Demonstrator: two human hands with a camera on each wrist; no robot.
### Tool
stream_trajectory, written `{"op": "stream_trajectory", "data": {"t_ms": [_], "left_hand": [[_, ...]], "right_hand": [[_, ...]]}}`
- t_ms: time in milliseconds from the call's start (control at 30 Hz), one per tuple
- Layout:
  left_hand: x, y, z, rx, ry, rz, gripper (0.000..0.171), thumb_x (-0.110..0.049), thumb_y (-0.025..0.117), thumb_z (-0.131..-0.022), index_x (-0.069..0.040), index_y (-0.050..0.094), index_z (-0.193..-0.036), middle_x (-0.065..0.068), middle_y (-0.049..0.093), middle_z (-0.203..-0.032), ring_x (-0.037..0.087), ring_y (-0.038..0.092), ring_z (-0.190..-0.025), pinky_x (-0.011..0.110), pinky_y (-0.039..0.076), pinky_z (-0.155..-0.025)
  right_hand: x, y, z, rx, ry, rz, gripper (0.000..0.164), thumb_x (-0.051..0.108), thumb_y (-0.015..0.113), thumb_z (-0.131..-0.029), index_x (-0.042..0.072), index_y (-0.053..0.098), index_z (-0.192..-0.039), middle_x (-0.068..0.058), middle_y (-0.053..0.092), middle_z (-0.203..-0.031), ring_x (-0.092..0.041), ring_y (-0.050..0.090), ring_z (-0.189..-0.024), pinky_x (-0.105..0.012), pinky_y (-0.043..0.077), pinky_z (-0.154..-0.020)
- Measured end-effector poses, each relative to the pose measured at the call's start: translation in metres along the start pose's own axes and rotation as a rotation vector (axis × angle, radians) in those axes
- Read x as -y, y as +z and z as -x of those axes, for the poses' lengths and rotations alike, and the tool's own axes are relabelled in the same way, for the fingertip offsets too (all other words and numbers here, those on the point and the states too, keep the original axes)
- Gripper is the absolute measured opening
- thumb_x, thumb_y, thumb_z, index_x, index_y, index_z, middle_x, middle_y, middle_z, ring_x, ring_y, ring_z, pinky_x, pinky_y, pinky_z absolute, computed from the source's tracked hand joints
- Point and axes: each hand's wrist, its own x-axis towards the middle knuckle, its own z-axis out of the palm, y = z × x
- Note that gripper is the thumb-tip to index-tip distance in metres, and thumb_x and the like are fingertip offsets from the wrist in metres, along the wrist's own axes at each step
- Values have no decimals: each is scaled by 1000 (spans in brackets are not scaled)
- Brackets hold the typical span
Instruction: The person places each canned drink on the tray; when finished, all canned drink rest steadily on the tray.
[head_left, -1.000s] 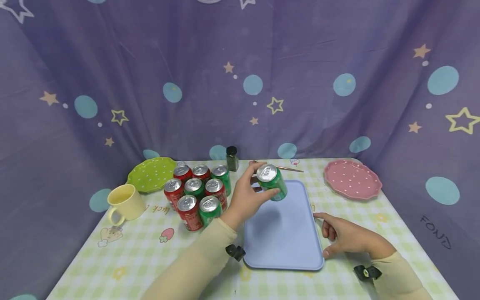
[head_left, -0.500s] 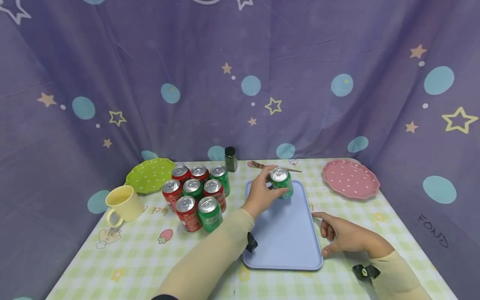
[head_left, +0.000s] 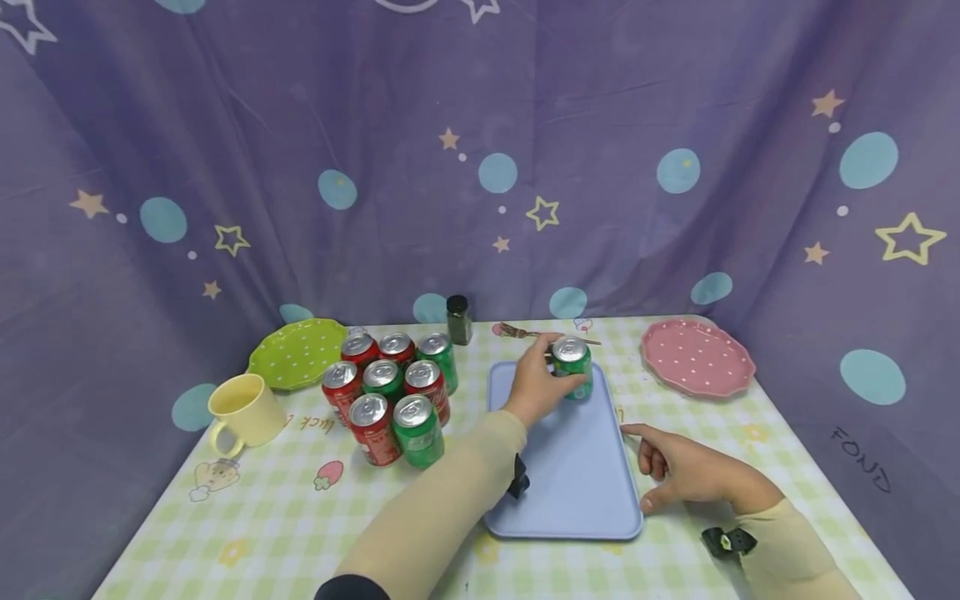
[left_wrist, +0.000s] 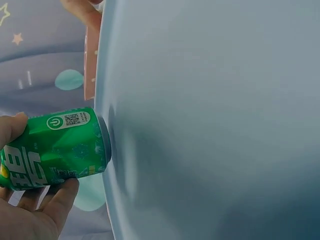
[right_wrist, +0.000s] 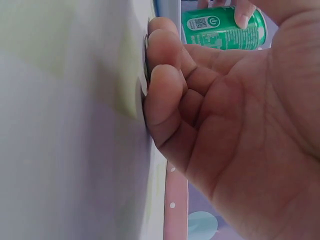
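Observation:
My left hand [head_left: 537,385] grips a green soda can [head_left: 576,372] between thumb and fingers over the far end of the blue tray [head_left: 573,492]. In the left wrist view the can [left_wrist: 55,150] is held by its sides, its base right at the tray's surface. My right hand [head_left: 693,471] rests on the table at the tray's right edge. Its index finger points forward and its thumb reaches the rim, while the other fingers are bent with their tips on the cloth, as the right wrist view shows. Several red and green cans [head_left: 382,379] stand upright left of the tray.
A yellow mug [head_left: 247,412] and a green dotted plate [head_left: 296,354] are on the left. Behind the tray are a black-capped jar [head_left: 459,321] and a fork [head_left: 517,332]. A pink dotted plate [head_left: 697,358] lies at the back right, before a purple curtain [head_left: 480,100].
My left hand has carried the green can to the right and down, from tilted above the tray to upright at its far end. My right hand keeps its place by the rim.

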Motion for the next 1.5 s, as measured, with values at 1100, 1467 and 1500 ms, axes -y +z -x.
{"op": "stream_trajectory", "data": {"t_ms": [1100, 1467, 1500], "left_hand": [[-8, 13, 1, 33, -71, -150, 79, -32, 91, -85, -30, 50, -152, 0, 60, -136, 16, 65, -119, 34, 54, -98], [-10, 5, 10, 35, -42, -62, 76, -17, 87, -88, -24, 50, -154, 11, 56, -145, 31, 60, -129, 41, 51, -105], [-11, 3, 12, 30, -35, -53, 74, -18, 87, -89, -24, 50, -153, 10, 56, -145, 30, 59, -130, 41, 51, -105]], "right_hand": [[0, -2, -2, 10, 54, -29, 107, 25, 97, -75, -7, 34, -155, -11, 58, -95, -19, 55, -76, -27, 49, -65], [-1, 0, -1, 20, 37, -44, 106, 24, 96, -76, -9, 33, -155, -12, 58, -95, -19, 55, -76, -27, 49, -65], [-1, 0, -1, 21, 38, -46, 106, 24, 96, -75, -9, 33, -155, -12, 58, -95, -19, 55, -76, -27, 49, -65]]}}
